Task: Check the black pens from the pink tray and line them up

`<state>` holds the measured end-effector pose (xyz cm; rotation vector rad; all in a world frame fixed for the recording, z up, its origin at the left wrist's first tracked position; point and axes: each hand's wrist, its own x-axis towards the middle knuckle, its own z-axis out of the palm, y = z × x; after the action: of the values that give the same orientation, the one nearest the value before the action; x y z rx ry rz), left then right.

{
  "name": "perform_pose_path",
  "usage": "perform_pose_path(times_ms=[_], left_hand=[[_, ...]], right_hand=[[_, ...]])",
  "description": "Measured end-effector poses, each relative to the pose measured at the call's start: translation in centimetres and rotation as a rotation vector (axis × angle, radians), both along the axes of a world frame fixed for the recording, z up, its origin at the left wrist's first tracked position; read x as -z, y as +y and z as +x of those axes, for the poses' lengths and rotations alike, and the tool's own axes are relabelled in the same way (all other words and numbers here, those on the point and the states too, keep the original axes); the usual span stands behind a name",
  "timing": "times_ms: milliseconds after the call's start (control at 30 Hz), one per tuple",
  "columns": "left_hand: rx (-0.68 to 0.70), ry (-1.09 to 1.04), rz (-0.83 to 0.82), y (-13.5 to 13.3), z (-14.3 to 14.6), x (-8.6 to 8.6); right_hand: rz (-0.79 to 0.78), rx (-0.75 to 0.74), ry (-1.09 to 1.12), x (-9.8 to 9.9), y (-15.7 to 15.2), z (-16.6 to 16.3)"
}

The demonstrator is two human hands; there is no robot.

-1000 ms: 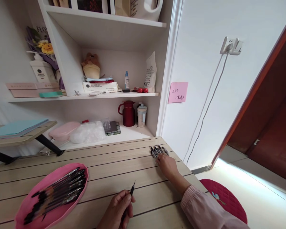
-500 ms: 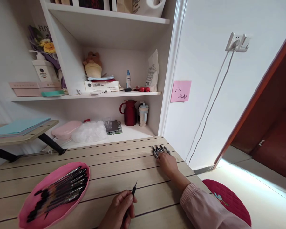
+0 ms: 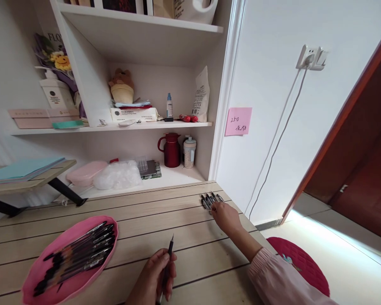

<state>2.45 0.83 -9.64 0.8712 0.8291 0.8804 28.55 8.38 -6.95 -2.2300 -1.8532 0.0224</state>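
The left hand (image 3: 157,273) of the person holds a black pen (image 3: 170,250), with the thumb and the fingers closed around its barrel. This pen is above the near part of the wooden table (image 3: 139,231), close to the middle. Its thin tip is at the upper end and points away from the person; the long axis goes from the lower end, partly covered by the hand, forward and slightly to the right. The right hand (image 3: 226,217) is reaching farther, near the right edge of the table, and its fingertips are at a row of short black pieces (image 3: 207,202), which look like pen caps. These pieces lie side by side, their long axes mostly going away from the person and leaning a little to the left. Whether the right hand grasps one of them or only touches them, I cannot tell, because the fingers cover this place. On the left side stands a pink tray (image 3: 66,234), in which many dark pens (image 3: 82,256) lie together in a bundle, nearly parallel, with their long axes running from the near left to the far right.
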Motion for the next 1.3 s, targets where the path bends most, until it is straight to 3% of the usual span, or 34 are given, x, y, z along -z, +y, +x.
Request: perform_pose_path(times_ms=[400, 633, 700, 800, 900, 967, 1067, 1133, 1300], left_hand=[[0.033, -0.053, -0.035, 0.4, 0.0, 0.5], [-0.058, -0.141, -0.104, -0.1, 0.0, -0.5], [-0.121, -0.271, -0.164, -0.2, -0.1, -0.8], [-0.185, -0.453, -0.242, -0.1, -0.4, -0.9], [-0.210, -0.497, -0.268, 0.2, -0.6, -0.8], [-0.233, -0.496, -0.252, 0.3, -0.7, -0.7], [-0.238, -0.489, -0.200, 0.5, -0.9, -0.5], [-0.214, -0.469, -0.189, 0.6, -1.0, -0.6], [-0.152, -0.354, -0.173, 0.8, -1.3, -0.7]], right_hand=[[-0.018, -0.009, -0.011, 0.9, 0.6, 0.0], [-0.003, -0.020, 0.057, -0.3, -0.4, -1.3], [-0.033, -0.118, 0.247, -0.3, -2.1, -3.4], [-0.232, -0.480, 0.683, 0.7, -5.6, -7.8], [-0.185, -0.618, 0.901, 2.0, -8.4, -11.7], [-0.130, -0.600, 0.915, 2.5, -9.0, -12.9], [-0.005, -0.523, 0.790, 2.1, -7.7, -12.2], [0.084, -0.419, 0.661, 1.5, -5.8, -10.3], [0.067, -0.098, 0.254, 0.7, -1.1, -4.7]])
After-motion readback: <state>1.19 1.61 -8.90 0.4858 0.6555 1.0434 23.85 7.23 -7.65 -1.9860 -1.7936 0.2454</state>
